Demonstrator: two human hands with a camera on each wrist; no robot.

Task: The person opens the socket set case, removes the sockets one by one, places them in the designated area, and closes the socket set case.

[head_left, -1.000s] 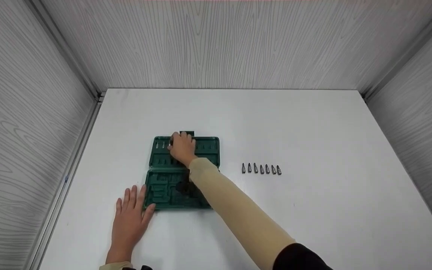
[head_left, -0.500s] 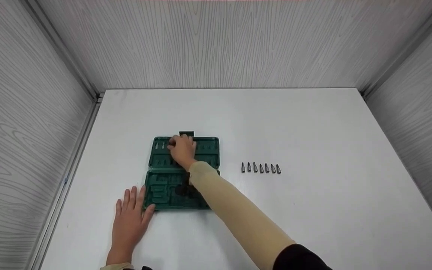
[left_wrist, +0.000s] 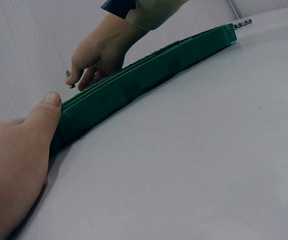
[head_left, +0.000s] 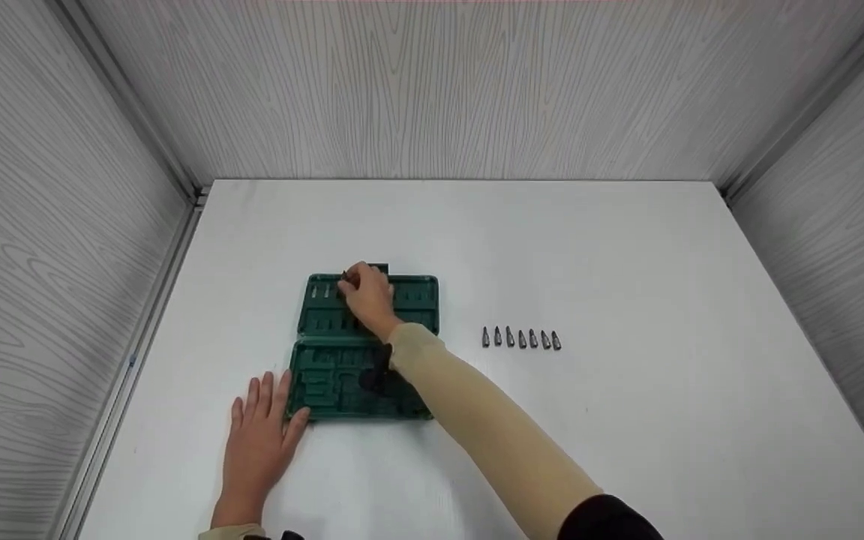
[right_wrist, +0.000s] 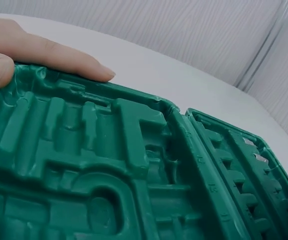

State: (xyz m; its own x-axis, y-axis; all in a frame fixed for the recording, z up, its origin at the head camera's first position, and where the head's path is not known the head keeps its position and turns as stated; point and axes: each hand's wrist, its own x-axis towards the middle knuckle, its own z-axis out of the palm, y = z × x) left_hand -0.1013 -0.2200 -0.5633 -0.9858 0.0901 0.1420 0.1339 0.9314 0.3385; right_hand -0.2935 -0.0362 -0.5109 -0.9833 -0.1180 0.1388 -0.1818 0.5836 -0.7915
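Note:
An open green plastic tool case (head_left: 316,384) lies on the white table, its moulded recesses facing up. My left hand (head_left: 258,446) lies at its left side, fingers straight, with the thumb (left_wrist: 44,112) against the rim in the left wrist view. Over the far half, my right hand (head_left: 370,298) pinches a small dark metal bit (left_wrist: 70,79) between thumb and fingertips. Two silvery bits (right_wrist: 261,158) sit in slots at the left end of that half. The right hand and forearm hide part of the case.
Several metal bits (head_left: 522,339) lie in a row on the table (head_left: 649,270), right of the case. Wood-grain panels (head_left: 447,90) close off the back and both sides. A latch flap (head_left: 381,267) juts from the case's far edge.
My right hand has lifted slightly and tilted back from the slots, and the bit now shows at its fingertips. The left hand and the row of bits have stayed put.

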